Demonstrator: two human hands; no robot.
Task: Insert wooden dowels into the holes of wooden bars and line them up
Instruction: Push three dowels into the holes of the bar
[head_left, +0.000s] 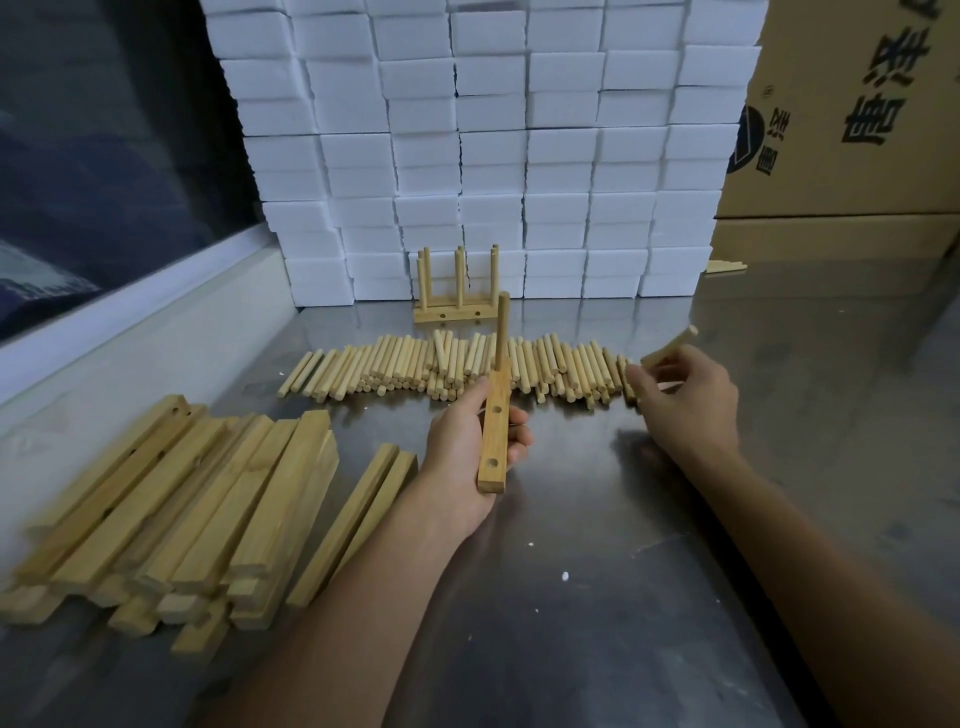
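My left hand (467, 441) grips a wooden bar (496, 431) held above the metal table, its two empty holes facing me. One dowel (503, 330) stands upright in the bar's far hole. My right hand (685, 395) pinches a loose dowel (670, 345), lifted just over the right end of the dowel row (447, 366). Several loose dowels lie side by side in that row across the table's middle. A finished pair of bars with upright dowels (457, 293) stands behind the row.
A pile of wooden bars (171, 514) lies at the left, with two more bars (363, 514) beside it. White foam blocks (483, 145) are stacked at the back. Cardboard boxes (852, 130) stand at the right. A window ledge (130, 332) borders the left.
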